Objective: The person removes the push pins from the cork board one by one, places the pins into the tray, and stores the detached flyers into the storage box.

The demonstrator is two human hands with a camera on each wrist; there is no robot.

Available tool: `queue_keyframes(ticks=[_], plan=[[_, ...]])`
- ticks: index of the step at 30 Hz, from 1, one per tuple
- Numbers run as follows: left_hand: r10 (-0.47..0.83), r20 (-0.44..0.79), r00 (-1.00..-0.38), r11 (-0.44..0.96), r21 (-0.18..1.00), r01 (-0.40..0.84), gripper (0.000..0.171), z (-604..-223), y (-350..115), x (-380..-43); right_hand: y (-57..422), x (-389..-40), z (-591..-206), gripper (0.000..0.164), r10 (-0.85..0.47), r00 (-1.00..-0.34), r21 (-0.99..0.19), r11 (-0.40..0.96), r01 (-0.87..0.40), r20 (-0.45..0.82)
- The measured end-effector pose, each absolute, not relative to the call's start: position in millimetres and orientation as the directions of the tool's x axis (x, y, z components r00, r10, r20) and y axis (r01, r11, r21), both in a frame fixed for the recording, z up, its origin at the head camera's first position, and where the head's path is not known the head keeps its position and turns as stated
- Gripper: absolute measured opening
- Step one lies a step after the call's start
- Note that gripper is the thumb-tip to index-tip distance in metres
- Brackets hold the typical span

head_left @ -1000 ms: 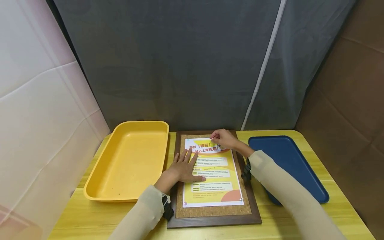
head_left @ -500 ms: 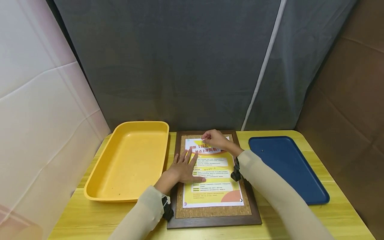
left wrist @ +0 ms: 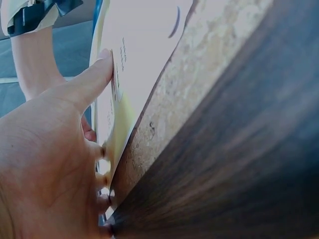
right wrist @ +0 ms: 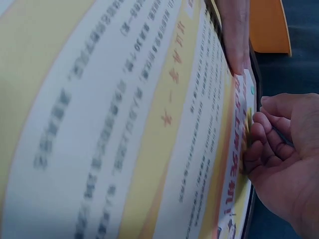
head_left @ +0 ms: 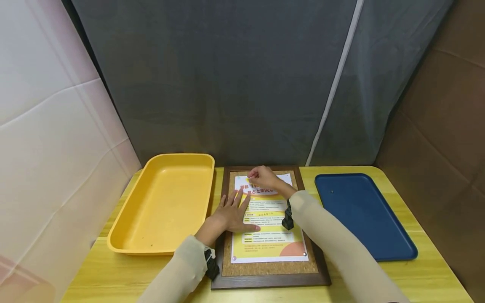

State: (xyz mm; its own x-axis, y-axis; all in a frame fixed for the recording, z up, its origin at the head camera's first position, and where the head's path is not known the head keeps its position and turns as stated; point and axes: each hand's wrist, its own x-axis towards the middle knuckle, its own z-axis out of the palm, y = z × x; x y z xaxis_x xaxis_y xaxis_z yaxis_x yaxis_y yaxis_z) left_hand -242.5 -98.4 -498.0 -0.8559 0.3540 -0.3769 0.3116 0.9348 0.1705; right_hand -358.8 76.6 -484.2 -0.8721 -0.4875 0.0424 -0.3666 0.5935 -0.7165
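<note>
A printed poster [head_left: 261, 248], mostly yellow and white, lies on a cork board [head_left: 273, 268] with a dark wooden frame [head_left: 270, 281]. Small round tacks sit at its bottom left corner [head_left: 234, 258] and bottom right corner [head_left: 305, 254]. My left hand [head_left: 231, 219] rests spread on the poster's left side, thumb pointing right. Over the poster's title, near the top edge, my right hand [head_left: 264, 177] hovers with curled fingers, thumb near the index finger. In the right wrist view, the right hand [right wrist: 286, 149] shows nothing visible at its fingertips; I cannot tell whether it pinches something small.
A deep yellow tray [head_left: 161, 246] stands left of the board, close to its frame. On the right lies a shallow blue tray [head_left: 373, 214] with one tiny object [head_left: 332, 192] in it. All rest on a wood-grain table [head_left: 113, 277], with a grey curtain [head_left: 227, 84] behind.
My right hand has moved left along the poster's top, from near its right corner toward its left side. The blue tray has come more into view. My left hand has stayed still.
</note>
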Motion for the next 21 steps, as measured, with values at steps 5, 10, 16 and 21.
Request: queue_keyframes(ticks=[5, 10, 16, 21], plan=[[0.348, -0.376, -0.859, 0.937, 0.162, 0.308, 0.123, -507, -98, -249, 69, -359, -488, 0.016, -0.485, -0.874, -0.716, 0.598, -0.361, 0.036], [0.35, -0.38, -0.856, 0.936, 0.159, 0.312, 0.125, -510, -98, -251, 64, -361, -490, 0.016, -0.47, -0.882, -0.702, 0.614, -0.359, 0.04], [0.352, -0.366, -0.861, 0.935, 0.173, 0.308, 0.125, -510, -98, -251, 60, -366, -493, 0.015, -0.462, -0.886, -0.707, 0.611, -0.357, 0.047], [0.35, -0.372, -0.86, 0.936, 0.174, 0.306, 0.125, -507, -98, -250, 56, -369, -495, 0.016, -0.47, -0.88, -0.701, 0.606, -0.376, 0.066]])
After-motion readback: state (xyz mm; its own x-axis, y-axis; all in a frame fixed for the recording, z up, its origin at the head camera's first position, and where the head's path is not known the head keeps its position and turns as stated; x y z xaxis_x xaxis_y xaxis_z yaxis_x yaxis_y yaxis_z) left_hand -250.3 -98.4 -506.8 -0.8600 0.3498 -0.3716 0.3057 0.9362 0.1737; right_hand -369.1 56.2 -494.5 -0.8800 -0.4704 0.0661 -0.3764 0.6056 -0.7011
